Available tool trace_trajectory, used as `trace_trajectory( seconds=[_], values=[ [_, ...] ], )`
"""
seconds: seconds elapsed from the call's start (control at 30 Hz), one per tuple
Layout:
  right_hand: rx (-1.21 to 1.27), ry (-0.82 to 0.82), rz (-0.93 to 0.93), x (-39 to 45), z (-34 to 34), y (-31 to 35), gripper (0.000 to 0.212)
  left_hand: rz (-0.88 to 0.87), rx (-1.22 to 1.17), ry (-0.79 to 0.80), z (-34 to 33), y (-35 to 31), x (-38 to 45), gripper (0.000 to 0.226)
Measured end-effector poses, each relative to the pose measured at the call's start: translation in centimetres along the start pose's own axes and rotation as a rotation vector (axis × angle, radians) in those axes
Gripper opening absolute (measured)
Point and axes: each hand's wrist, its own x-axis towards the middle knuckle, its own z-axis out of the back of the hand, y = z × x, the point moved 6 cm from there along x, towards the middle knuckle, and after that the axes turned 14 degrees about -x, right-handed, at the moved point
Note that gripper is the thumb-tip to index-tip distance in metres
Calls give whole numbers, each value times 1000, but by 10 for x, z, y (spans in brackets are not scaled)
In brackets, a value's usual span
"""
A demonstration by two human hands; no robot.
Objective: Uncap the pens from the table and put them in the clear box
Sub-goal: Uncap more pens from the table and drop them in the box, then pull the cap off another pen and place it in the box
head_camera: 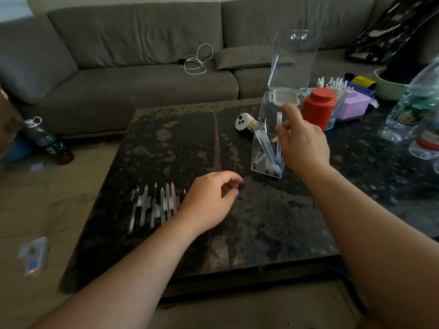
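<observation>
A clear box [267,150] stands upright on the dark mottled coffee table [190,143], its hinged lid [294,60] swung up and open above it; several uncapped pens [269,150] with blue tips lean inside it, tips down against the bottom. The right hand [301,143] is at the box's far right side, fingers curled and pinching a pale, translucent pen [279,125] that points down into the box opening. The left hand [209,198] hovers low over the table near its front edge, fingers loosely curled with thumb and forefinger close together; whether anything small sits between them cannot be told. Just left of that hand lies a row of capped pens [154,205], side by side, tips pointing away from the person, one of them pink. Behind the box lies a white game controller [243,122]. To the right of the box stand a red canister [319,108], a purple container [351,108], a cluster of small white-capped bottles [335,83], a pale green bowl [387,89] and clear plastic water bottles [413,110]. A white cable [197,60] lies coiled on the grey sofa [133,43] beyond
</observation>
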Motion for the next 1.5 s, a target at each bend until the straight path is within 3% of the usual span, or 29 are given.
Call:
trace_trajectory(
  seconds=[0.1, 0.23, 0.43, 0.6, 0.67, 0.87, 0.97, 1.2, 1.5],
  values=[
    [-58, 98, 22, -4, -11, 0, 27, -1, 33, 39, -7, -1, -1, 26],
    [-73, 137, 42, -9, -17, 3, 38, -8, 33, 47, -8, 1, 1, 26],
    [-14, 44, 3, -13, -4, 10, 56, 12, 61, 31, -3, 4, 4, 26],
    [80, -45, 96, -22, 13, 53, 61, 124, 186, 32, 23, 27, 10, 25],
    [93, 33, 149, -32, 4, 74, 57, 219, 279, 14, 41, 46, 10, 25],
    [47, 546, 375, -98, -69, 137, 32, 431, 402, -30, 78, 77, -3, 22],
    [12, 675, 415, -118, -92, 154, 41, 465, 424, -7, 80, 80, -8, 35],
    [11, 716, 362, -119, -105, 166, 50, 525, 468, -69, 83, 86, -10, 54],
    [96, 728, 240, -110, -102, 158, 42, 518, 536, -5, 78, 83, -9, 44]
  ],
)
